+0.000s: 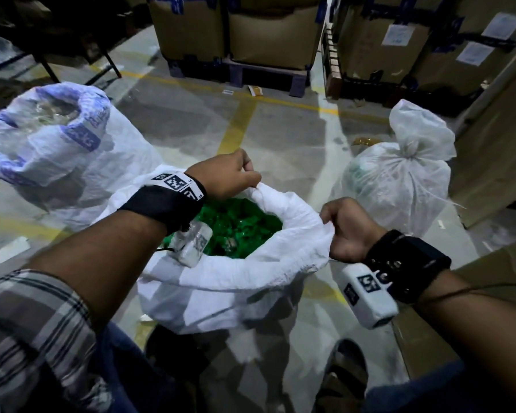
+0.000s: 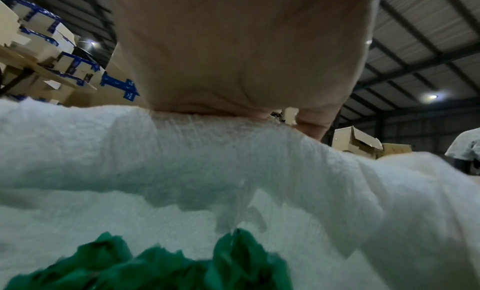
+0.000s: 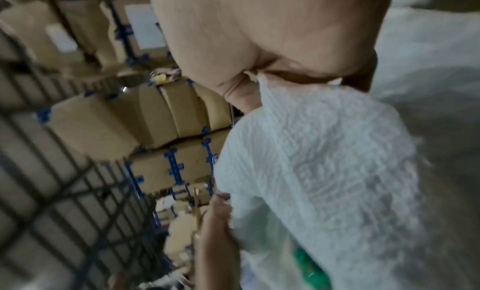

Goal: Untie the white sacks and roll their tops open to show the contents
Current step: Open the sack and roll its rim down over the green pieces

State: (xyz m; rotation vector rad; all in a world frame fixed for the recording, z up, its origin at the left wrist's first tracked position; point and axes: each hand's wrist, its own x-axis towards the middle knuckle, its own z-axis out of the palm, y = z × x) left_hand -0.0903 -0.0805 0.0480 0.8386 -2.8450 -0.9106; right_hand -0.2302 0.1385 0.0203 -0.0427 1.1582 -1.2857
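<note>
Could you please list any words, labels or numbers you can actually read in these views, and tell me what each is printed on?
None reads clearly.
Blue printed bands on the rolled sack at left: lettering, too blurred to read.
White paper sheets on the cardboard boxes: print too small.
Square code tags on the wrist strap and the wrist camera: patterns, no words.
Blue tape on the boxes: marks blurred.
Middle sack, held by both hands: no print seen.

Middle white sack [image 1: 230, 281] sits upright on the floor, top rolled down into a thick cuff, mouth wide open with crumpled green contents [image 1: 239, 228] right below the fingers [image 1: 251, 174] pinching its rim. The printed sack [image 1: 57, 144], well off to their left, is open too. The third sack [image 1: 399, 177], off right, is knotted shut.
</note>
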